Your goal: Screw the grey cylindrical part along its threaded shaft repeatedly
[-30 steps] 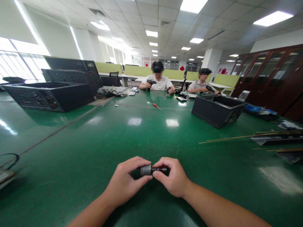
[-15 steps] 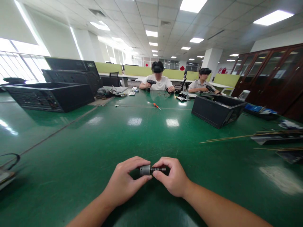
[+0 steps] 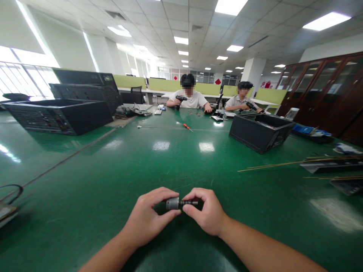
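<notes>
Just above the green table (image 3: 127, 162), a grey metal cylinder (image 3: 172, 203) lies level between the thumb and fingers of my left hand (image 3: 149, 215). From its right end runs a thin dark stepped shaft (image 3: 194, 203) with pale rings. My right hand (image 3: 208, 211) pinches this shaft between thumb and forefinger, and the shaft's tip shows inside the curl of the fingers. A narrow gap separates the fingertips of my two hands. Whether the cylinder and shaft are one piece or two cannot be made out.
An orange screwdriver (image 3: 187, 127) lies further back. Black computer cases stand at left (image 3: 62, 115) and right (image 3: 259, 132). Thin rods (image 3: 272, 165) stick out from the right. Across the table sit two people, one (image 3: 188, 98) in white, the other (image 3: 242, 101) in grey, each with a power drill.
The cylinder and shaft have shifted very slightly left with my left hand; my right hand is nearly still. The hand of the person in white has moved a little along the table.
</notes>
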`<state>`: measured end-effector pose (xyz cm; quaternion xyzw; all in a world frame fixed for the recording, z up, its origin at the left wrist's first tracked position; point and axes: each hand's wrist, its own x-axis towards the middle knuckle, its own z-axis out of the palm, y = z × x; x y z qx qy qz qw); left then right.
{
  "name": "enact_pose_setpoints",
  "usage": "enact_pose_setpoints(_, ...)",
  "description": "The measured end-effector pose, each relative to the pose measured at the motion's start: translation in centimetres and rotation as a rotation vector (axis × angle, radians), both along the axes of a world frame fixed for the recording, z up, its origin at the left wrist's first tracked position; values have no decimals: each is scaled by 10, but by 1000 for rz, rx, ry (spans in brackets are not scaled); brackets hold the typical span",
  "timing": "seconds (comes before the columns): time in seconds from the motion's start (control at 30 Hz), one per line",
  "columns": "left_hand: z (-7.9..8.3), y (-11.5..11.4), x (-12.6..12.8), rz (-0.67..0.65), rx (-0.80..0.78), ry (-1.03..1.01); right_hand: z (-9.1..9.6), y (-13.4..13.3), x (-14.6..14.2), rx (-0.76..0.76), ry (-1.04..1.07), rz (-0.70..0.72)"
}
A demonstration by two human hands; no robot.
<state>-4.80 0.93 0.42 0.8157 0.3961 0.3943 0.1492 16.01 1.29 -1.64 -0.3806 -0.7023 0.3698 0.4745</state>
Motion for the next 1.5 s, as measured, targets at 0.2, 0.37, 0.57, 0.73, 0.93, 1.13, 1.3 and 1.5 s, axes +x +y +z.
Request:
enact_pose_setpoints(0.2,0,0,1,-2,14,-4,-1,0,-1,-19,-6,-19)
enact_pose_setpoints(0.37,4,-2,3,1,19,7,-1,1,-1,-21,-18,-10)
enact_pose_setpoints(0.57,4,-1,2,-2,14,6,-1,1,-1,-27,-17,-12)
enact_pose_setpoints(0.73,4,-1,0,7,14,15,-1,1,-1,-43,-29,-20)
enact_pose_setpoints(0.93,5,0,1,7,13,15,0,1,0,-52,-28,-12)
enact_pose_setpoints(1.13,5,-1,-1,1,14,17,-1,1,-1,-59,-24,-18)
enact_pose_setpoints(1.3,5,-2,-1,3,13,20,-1,0,-2,-68,-2,-24)
enact_pose_setpoints(1.5,6,-1,0,-2,19,21,-1,0,-1,-53,1,-31)
